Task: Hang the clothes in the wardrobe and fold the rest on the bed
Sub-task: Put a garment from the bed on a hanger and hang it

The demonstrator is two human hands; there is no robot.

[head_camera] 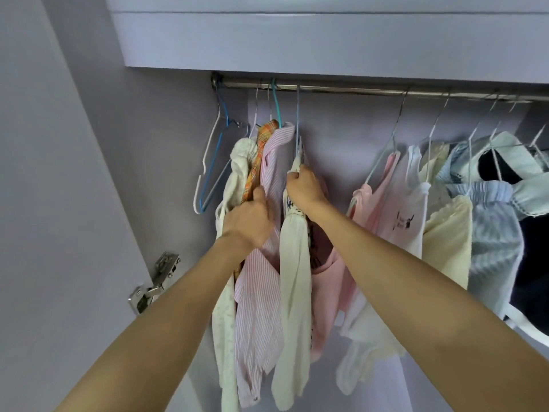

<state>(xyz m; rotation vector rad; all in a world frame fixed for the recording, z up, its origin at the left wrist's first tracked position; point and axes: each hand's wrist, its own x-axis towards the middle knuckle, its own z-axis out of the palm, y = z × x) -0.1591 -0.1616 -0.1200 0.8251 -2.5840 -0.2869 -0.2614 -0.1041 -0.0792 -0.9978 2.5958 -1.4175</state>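
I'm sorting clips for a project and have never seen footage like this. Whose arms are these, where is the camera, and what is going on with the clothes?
There is no machine here: a person wears a wide-angle camera on the head, so you look along both of their bare arms into a wardrobe. A metal rail runs under the shelf, with small garments on wire hangers. The left hand presses against a pink striped shirt and the clothes beside it, as if holding them aside. The right hand grips the top of a cream garment on its hanger, already hooked on the rail. Two empty hangers hang at the far left; more clothes hang to the right. The bed is not in view.
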